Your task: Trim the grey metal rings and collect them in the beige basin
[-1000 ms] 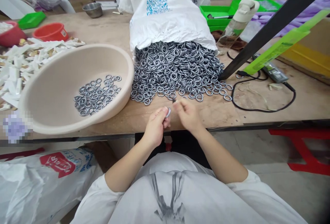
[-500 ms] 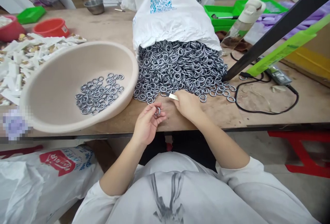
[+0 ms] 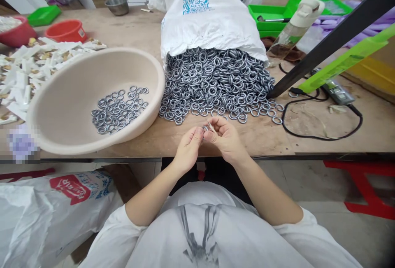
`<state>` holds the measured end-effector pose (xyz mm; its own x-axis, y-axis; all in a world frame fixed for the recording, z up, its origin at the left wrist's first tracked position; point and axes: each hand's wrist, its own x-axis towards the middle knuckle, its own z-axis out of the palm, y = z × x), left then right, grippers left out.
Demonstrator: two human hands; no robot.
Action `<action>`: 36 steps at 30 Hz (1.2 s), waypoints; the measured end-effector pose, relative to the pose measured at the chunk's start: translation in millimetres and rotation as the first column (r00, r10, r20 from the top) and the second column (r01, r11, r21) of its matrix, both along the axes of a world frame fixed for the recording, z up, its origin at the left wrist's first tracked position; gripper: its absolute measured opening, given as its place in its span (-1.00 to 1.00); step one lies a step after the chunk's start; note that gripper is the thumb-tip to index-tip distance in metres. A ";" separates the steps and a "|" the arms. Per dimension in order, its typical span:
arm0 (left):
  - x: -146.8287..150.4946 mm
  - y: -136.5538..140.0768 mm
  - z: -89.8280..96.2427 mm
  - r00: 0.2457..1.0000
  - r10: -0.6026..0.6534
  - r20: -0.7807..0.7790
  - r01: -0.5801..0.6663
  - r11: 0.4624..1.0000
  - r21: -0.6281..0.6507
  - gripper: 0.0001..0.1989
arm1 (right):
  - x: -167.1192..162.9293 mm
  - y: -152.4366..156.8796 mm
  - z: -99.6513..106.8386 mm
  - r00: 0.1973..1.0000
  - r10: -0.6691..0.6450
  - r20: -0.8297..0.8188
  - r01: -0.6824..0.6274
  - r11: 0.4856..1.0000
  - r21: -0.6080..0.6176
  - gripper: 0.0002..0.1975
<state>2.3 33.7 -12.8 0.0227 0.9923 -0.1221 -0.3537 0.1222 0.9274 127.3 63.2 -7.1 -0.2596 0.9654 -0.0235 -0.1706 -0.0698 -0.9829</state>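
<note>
Two bare hands meet at the near edge of a wooden workbench (image 3: 154, 145), fingertips close together over one small gray ring (image 3: 205, 128). From where I stand, the left hand (image 3: 189, 146) has the ring pinched between thumb and fingers, while the right hand (image 3: 228, 141) grasps a slim pale tool (image 3: 211, 127) angled beside it; the fingers hide whether the tool touches the ring. Just beyond the knuckles, a heap of matching rings (image 3: 212, 78) spills from the mouth of a white sack (image 3: 210, 33) printed with a blue code, a few loose ones straying toward the right. To the left of the hands, a wide beige basin (image 3: 74, 78) holds a smaller cluster of rings (image 3: 119, 111), gathered toward its near right side. White strips (image 3: 21, 82) lie piled past the basin, near a red bowl (image 3: 66, 35). On the right, a dark post (image 3: 324, 43) slants down to the edge of the heap, close to a pale-lidded bottle (image 3: 308, 12), with a black cable (image 3: 333, 139) looped on the bench. Below, a printed bag (image 3: 46, 222) rests at the worker's left.
</note>
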 end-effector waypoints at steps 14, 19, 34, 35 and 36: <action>5.7 -2.3 4.8 0.976 -0.073 0.207 0.097 0.989 -0.108 -0.46 | 20.8 -16.7 -1.8 0.903 -0.111 0.414 -0.101 0.884 0.456 -0.52; 2.9 -5.5 4.2 0.970 -0.089 0.226 0.121 0.984 -0.131 -0.44 | 18.3 -22.4 -3.8 0.856 -0.133 0.500 -0.165 0.846 0.507 -0.50; -33.1 -7.6 0.0 0.986 -0.039 0.161 0.071 0.978 -0.194 -0.63 | 3.6 54.6 1.4 0.052 -0.248 0.967 -0.209 0.944 0.254 -0.74; -35.0 -6.2 0.5 0.984 -0.018 0.179 0.057 0.975 -0.214 -0.64 | 1.6 54.8 1.1 0.055 -0.258 0.965 -0.212 0.941 0.264 -0.73; -36.7 -4.8 1.3 0.980 0.002 0.198 0.045 0.972 -0.232 -0.65 | 0.2 55.1 0.6 0.068 -0.267 0.961 -0.220 0.936 0.275 -0.72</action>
